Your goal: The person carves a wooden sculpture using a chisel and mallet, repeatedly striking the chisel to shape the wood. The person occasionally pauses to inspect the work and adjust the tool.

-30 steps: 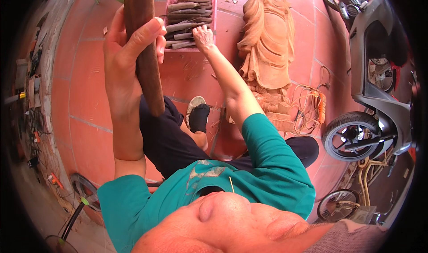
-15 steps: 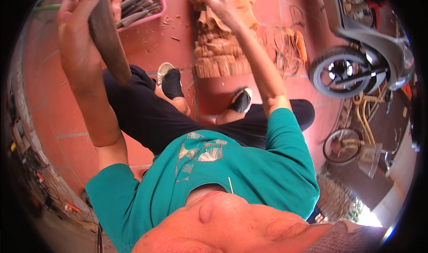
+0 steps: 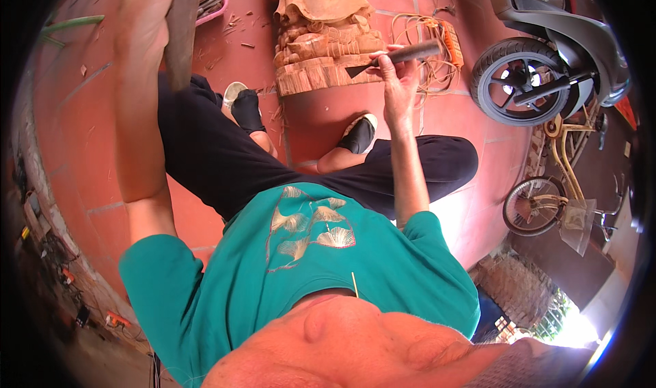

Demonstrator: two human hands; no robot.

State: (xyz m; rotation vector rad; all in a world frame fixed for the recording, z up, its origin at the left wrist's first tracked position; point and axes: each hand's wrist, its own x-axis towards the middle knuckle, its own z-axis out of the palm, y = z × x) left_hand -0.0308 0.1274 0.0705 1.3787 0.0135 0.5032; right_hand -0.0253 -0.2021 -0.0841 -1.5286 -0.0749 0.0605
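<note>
My right hand (image 3: 398,80) is closed around a chisel (image 3: 418,50) with a dark round handle. Its flared dark blade points left, in front of the lower edge of a carved wooden figure (image 3: 321,36) lying on the floor. Whether the blade touches the wood I cannot tell. My left hand (image 3: 147,16), raised at the upper left and smeared by motion, grips a long dark wooden club (image 3: 180,46). The club's rounded end hangs down over my left thigh. The figure's far end runs out of view at the top.
Behind the club stands a pink basket (image 3: 223,4) of tools, partly cut off. Wood chips (image 3: 234,24) lie on the red tiles. Right of the carving are an orange power strip (image 3: 451,44) and loose cable. A motorbike wheel (image 3: 523,80) and a bicycle (image 3: 536,207) stand further right.
My right hand has come back toward me and right with the chisel, off the carving's upper part. My left hand and the club have shifted up slightly. The view has moved, so the carving sits higher.
</note>
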